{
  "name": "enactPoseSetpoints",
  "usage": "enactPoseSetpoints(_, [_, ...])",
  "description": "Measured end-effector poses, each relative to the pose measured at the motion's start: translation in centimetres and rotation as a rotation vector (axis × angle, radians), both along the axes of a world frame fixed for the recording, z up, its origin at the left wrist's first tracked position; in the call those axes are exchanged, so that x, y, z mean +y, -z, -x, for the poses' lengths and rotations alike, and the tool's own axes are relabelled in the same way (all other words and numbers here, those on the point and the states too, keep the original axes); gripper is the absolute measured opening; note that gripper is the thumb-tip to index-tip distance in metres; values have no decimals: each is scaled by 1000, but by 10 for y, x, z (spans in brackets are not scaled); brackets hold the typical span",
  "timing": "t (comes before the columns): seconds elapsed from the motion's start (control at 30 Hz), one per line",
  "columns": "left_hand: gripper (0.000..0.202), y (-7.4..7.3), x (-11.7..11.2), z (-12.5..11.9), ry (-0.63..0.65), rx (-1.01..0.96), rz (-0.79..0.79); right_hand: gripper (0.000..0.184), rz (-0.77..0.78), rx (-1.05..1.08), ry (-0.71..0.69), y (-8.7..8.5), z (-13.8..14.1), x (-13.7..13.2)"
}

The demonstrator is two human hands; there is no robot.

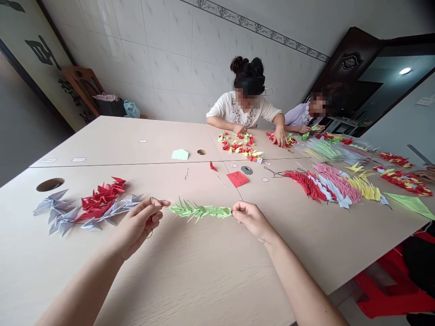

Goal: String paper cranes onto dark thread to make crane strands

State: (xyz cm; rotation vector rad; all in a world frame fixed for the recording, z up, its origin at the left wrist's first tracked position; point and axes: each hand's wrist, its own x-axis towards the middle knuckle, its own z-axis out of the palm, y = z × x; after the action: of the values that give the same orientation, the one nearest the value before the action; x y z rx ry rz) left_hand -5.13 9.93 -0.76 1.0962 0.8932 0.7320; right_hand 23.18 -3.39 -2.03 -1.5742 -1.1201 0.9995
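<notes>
A strand of light green origami cranes (199,211) stretches across the pale wood table (190,271) between my two hands. My left hand (137,222) pinches the thread at the strand's left end. My right hand (249,219) grips the strand's right end between fingers and thumb. Nearest to my left hand lies a heap of red and grey-lilac paper cranes (86,208) on strings, not touching it. A small square of red paper (238,179) and a red paper crane (213,166) lie farther ahead of my hands.
Two people (244,106) sit across the table, their hands among small paper cranes (241,146). Long bundles of red, pink, and yellow crane strands (333,184) lie to the right. The table has round cable holes (50,184). A red stool (390,290) stands below the right edge.
</notes>
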Motion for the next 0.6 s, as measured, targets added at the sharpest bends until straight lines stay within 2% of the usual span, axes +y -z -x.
enactPoseSetpoints(0.1, [27, 3, 1, 1, 19, 31, -24, 17, 12, 63, -12, 2, 0, -2])
enactPoseSetpoints(0.23, [28, 3, 1, 1, -18, 34, -14, 18, -2, 143, -25, 2, -1, -4])
enactPoseSetpoints(0.6, [28, 9, 2, 1, 9, 9, 38, 18, -15, 338, 32, 7, -4, -3])
